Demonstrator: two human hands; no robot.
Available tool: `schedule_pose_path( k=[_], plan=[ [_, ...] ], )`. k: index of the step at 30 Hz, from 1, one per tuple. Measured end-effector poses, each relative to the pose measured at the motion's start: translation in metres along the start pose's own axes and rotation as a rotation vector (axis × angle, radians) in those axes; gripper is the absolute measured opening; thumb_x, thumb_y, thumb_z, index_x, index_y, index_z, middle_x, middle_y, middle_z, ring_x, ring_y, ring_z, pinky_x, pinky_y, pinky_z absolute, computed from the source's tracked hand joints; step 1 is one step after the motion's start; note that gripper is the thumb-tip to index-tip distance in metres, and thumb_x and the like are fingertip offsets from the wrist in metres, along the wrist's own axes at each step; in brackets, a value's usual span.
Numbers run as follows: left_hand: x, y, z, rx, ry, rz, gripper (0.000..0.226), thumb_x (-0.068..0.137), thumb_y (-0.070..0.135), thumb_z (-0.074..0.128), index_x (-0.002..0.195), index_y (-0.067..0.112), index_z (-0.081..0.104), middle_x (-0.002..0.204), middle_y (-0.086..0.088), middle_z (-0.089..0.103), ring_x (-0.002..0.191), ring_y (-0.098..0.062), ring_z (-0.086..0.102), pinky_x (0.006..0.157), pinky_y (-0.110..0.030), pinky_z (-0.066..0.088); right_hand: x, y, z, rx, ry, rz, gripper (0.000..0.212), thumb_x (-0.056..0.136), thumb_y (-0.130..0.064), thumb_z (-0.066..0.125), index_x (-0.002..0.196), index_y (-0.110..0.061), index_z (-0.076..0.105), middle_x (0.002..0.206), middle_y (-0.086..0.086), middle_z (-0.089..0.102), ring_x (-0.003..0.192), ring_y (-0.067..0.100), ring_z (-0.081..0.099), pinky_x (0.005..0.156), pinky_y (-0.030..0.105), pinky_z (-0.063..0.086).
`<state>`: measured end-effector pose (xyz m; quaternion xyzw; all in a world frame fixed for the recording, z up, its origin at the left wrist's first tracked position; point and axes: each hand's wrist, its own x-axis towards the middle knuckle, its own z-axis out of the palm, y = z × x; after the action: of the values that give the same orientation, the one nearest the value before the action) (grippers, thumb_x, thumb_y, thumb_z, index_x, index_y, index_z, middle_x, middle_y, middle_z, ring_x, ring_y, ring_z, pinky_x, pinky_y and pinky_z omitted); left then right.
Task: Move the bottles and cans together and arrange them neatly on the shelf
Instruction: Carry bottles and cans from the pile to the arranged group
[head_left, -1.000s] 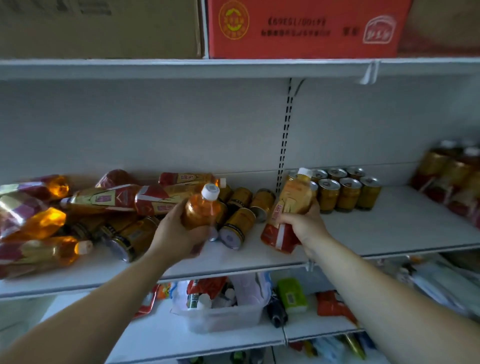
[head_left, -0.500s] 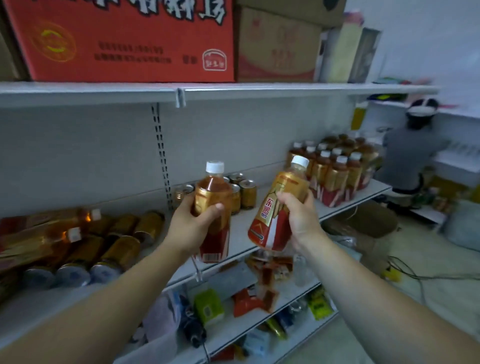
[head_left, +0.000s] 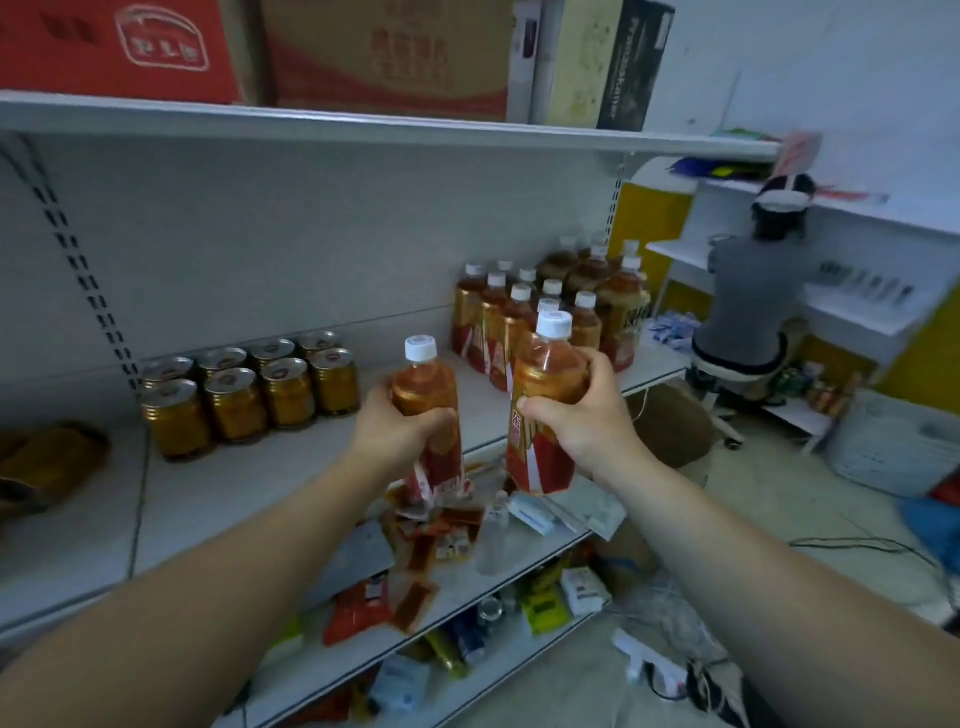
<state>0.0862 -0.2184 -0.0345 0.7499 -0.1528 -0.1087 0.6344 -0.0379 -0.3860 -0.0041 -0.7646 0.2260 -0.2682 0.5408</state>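
L hand (head_left: 400, 434) had its fingers curled round the middle of a tea bottle (head_left: 423, 387), white cap up, body leaning a bit. R hand (head_left: 576, 415) gripped a second tea bottle (head_left: 545, 374) just below the shoulder, thumb on the near side, also cap up w/ a slight lean. The 2 bottles hung side by side, close but apart, both in the air over the front edge of the middle shelf (head_left: 249, 483), bases past that edge.

On the shelf, left of centre twd the back: cans (head_left: 249, 395) upright in 2 rows of 4, packed tight. At the right end: a block of upright bottles (head_left: 511, 322), white caps, brown tea, red labels, w/ bigger bottles (head_left: 618, 296) behind them nr the back-right corner. At the far left edge, brown items (head_left: 52, 457) lay on their sides, too blurred to tell cans from bottles.

Top shelf (head_left: 363, 122) carried red & brown cartons (head_left: 389, 57). Lower shelf (head_left: 540, 545) held loose packets (head_left: 415, 587) & a small clear bottle (head_left: 491, 530), scattered. Further right, another person (head_left: 748, 301) in a grey top faced a white shelf unit (head_left: 852, 306).
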Motion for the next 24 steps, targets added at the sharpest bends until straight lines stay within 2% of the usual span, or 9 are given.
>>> schedule_pose_path(
  k=[2,6,8,12,16,18,20,22,24],
  plan=[
    [0.014,-0.007,0.005,0.041,0.026,-0.017,0.046,0.065,0.022,0.082,0.102,0.027,0.055,0.096,0.003,0.065,0.091,-0.02,0.063,0.08,-0.034,0.049,0.016,0.009,0.002,-0.008,-0.022,-0.001,0.079,0.044,-0.051,0.077,0.113,-0.046,0.039,0.113,-0.011,0.055,0.103,0.013,0.057,0.091,0.043,0.051],
    [0.053,-0.02,0.009,0.094,0.033,-0.048,0.06,0.06,0.022,0.083,0.113,0.019,0.055,0.098,-0.002,0.067,0.089,-0.022,0.064,0.082,-0.039,0.053,0.053,0.029,0.018,-0.076,-0.028,-0.022,0.077,0.054,-0.045,0.082,0.113,-0.053,0.033,0.102,-0.027,0.046,0.09,0.002,0.05,0.08,0.029,0.04],
    [0.081,-0.025,0.011,0.089,0.019,-0.052,0.063,0.057,0.02,0.082,0.113,0.019,0.054,0.096,-0.004,0.067,0.087,-0.023,0.066,0.079,-0.04,0.055,0.074,0.041,0.026,-0.145,-0.02,-0.024,0.08,0.059,-0.041,0.085,0.121,-0.048,0.034,0.099,-0.029,0.044,0.092,0.004,0.048,0.083,0.029,0.038],
    [0.132,-0.035,0.026,0.096,-0.002,-0.025,0.072,0.058,0.02,0.082,0.123,0.023,0.051,0.102,0.0,0.066,0.091,-0.019,0.064,0.071,-0.03,0.051,0.105,0.064,0.038,-0.273,-0.006,-0.086,0.093,0.061,-0.038,0.086,0.137,-0.033,0.034,0.123,-0.013,0.036,0.113,0.008,0.036,0.096,0.029,0.031],
    [0.159,-0.041,0.035,0.094,-0.033,-0.012,0.078,0.067,0.016,0.081,0.133,0.027,0.04,0.112,0.005,0.058,0.103,-0.017,0.055,0.088,-0.036,0.046,0.121,0.077,0.043,-0.282,-0.058,-0.098,0.092,0.064,-0.036,0.086,0.139,-0.028,0.034,0.141,-0.001,0.037,0.129,0.018,0.038,0.106,0.039,0.036],
    [0.16,-0.045,0.031,0.109,-0.107,-0.01,0.09,0.065,0.007,0.082,0.138,0.025,0.033,0.111,0.006,0.057,0.105,-0.015,0.054,0.087,-0.032,0.047,0.124,0.076,0.04,-0.339,-0.078,-0.116,0.096,0.065,-0.043,0.084,0.142,-0.03,0.029,0.144,0.0,0.036,0.133,0.021,0.037,0.109,0.046,0.035],
    [0.158,-0.05,0.029,0.195,-0.163,-0.022,0.097,0.063,0.002,0.083,0.14,0.02,0.026,0.109,0.008,0.055,0.104,-0.014,0.054,0.077,-0.021,0.049,0.126,0.07,0.035,-0.425,-0.069,-0.193,0.105,0.063,-0.056,0.078,0.146,-0.031,0.018,0.151,0.003,0.029,0.138,0.023,0.028,0.113,0.047,0.029],
    [0.156,-0.056,0.032,0.245,-0.142,-0.05,0.1,0.063,0.001,0.083,0.142,0.016,0.023,0.118,0.0,0.053,0.11,-0.02,0.052,0.084,-0.029,0.051,0.134,0.059,0.029,-0.493,-0.092,-0.329,0.111,0.064,-0.061,0.072,0.149,-0.031,0.009,0.155,0.007,0.022,0.142,0.026,0.017,0.115,0.045,0.019],
    [0.156,-0.06,0.041,0.235,-0.065,-0.072,0.1,0.063,-0.001,0.082,0.143,0.014,0.023,0.124,-0.006,0.05,0.115,-0.024,0.05,0.093,-0.038,0.048,0.148,0.047,0.024,-0.565,-0.23,-0.417,0.102,0.071,-0.056,0.072,0.15,-0.033,0.011,0.154,0.005,0.026,0.142,0.025,0.02,0.113,0.04,0.019]
  ],
)
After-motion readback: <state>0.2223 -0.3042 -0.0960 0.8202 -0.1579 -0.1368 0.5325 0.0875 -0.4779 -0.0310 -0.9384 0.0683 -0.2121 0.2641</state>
